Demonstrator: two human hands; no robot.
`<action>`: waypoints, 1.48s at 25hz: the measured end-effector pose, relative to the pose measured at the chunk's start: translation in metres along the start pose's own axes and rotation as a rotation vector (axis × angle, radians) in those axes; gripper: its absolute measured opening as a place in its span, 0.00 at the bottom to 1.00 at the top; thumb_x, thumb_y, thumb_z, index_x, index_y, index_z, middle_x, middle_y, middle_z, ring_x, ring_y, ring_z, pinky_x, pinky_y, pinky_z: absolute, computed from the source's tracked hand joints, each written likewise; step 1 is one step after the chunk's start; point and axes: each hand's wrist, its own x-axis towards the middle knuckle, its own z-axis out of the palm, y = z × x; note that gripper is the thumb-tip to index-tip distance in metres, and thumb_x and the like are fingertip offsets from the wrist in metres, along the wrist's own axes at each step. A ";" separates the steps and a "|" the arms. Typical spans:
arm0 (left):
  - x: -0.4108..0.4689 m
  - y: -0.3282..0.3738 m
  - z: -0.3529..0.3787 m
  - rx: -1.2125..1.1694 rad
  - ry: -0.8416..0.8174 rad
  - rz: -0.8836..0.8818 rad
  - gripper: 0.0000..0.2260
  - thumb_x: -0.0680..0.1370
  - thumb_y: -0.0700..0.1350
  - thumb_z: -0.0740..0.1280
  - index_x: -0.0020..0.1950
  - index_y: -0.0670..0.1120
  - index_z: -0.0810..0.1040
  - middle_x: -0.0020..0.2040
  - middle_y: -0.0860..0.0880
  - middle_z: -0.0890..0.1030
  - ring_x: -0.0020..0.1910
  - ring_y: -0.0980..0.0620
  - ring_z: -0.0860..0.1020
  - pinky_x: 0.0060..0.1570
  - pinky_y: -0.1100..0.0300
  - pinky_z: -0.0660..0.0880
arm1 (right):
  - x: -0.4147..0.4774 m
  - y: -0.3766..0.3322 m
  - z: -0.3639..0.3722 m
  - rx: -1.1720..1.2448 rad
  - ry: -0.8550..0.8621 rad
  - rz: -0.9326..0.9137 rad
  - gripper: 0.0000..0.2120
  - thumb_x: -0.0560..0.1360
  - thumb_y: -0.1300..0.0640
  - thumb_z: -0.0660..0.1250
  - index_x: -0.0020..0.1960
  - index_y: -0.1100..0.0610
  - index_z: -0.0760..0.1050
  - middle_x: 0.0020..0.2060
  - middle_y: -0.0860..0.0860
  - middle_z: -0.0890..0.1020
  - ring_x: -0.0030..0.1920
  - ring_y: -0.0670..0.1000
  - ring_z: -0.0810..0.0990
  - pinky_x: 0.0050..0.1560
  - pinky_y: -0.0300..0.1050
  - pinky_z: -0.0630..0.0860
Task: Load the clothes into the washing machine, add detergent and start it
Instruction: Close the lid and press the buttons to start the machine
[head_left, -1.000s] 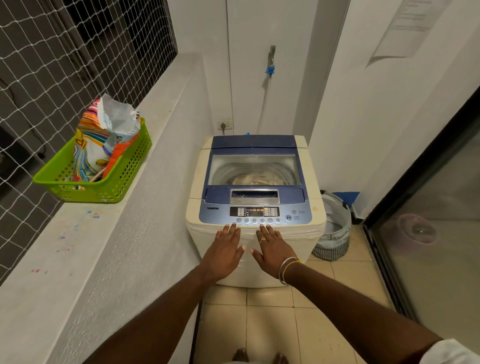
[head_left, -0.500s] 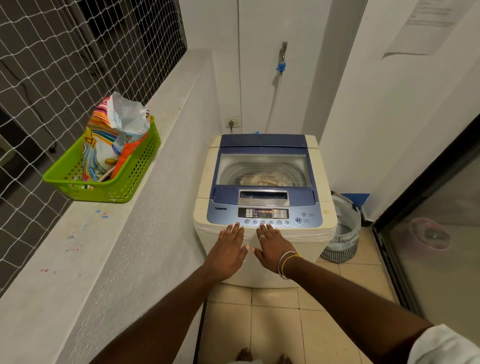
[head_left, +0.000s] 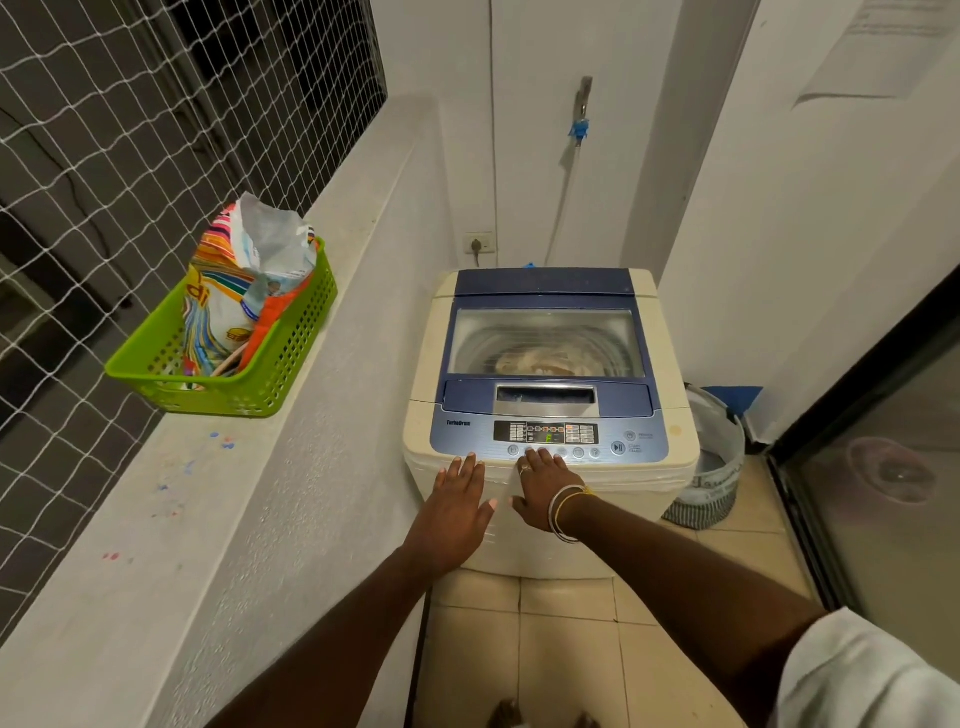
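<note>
A cream top-loading washing machine (head_left: 670, 374) with a blue lid stands ahead, lid closed. Light-coloured clothes (head_left: 540, 361) show through the lid's window. The control panel (head_left: 550, 434) is lit, with a green figure on its display. My left hand (head_left: 457, 512) rests flat on the machine's front edge, fingers spread, holding nothing. My right hand (head_left: 543, 486), with a ring and bangles, lies beside it, fingertips at the row of round buttons below the display. A colourful detergent bag (head_left: 244, 291) stands open in a green basket (head_left: 280, 358) on the ledge to the left.
The grey ledge (head_left: 218, 519) runs along the left under a white net (head_left: 130, 130). A tap with a hose (head_left: 579, 124) and a wall socket (head_left: 478, 243) are behind the machine. A laundry bag (head_left: 711, 467) sits right of it, beside a glass door (head_left: 883, 467).
The view has shifted a little closer and to the left. My right fingertips have crept up from the front edge onto the button row; a green figure now shows on the display.
</note>
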 end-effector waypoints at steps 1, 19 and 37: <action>0.001 -0.001 0.001 -0.003 0.001 0.000 0.28 0.84 0.56 0.48 0.81 0.45 0.47 0.81 0.46 0.46 0.80 0.47 0.44 0.73 0.56 0.37 | 0.002 -0.001 0.000 -0.003 -0.002 0.003 0.35 0.80 0.42 0.56 0.78 0.63 0.53 0.78 0.61 0.54 0.78 0.62 0.51 0.77 0.58 0.52; 0.028 -0.004 0.015 -0.025 -0.048 0.019 0.28 0.84 0.56 0.49 0.80 0.45 0.48 0.81 0.45 0.48 0.80 0.45 0.46 0.76 0.52 0.42 | 0.025 -0.008 -0.032 0.025 -0.166 0.073 0.30 0.78 0.42 0.61 0.71 0.63 0.66 0.67 0.62 0.72 0.66 0.62 0.73 0.64 0.53 0.71; 0.012 0.011 0.011 0.018 -0.002 0.091 0.28 0.84 0.56 0.49 0.80 0.45 0.49 0.81 0.45 0.49 0.80 0.46 0.47 0.76 0.53 0.42 | -0.035 0.008 0.013 0.102 0.054 0.056 0.36 0.79 0.44 0.58 0.79 0.63 0.50 0.79 0.61 0.51 0.79 0.61 0.48 0.78 0.56 0.50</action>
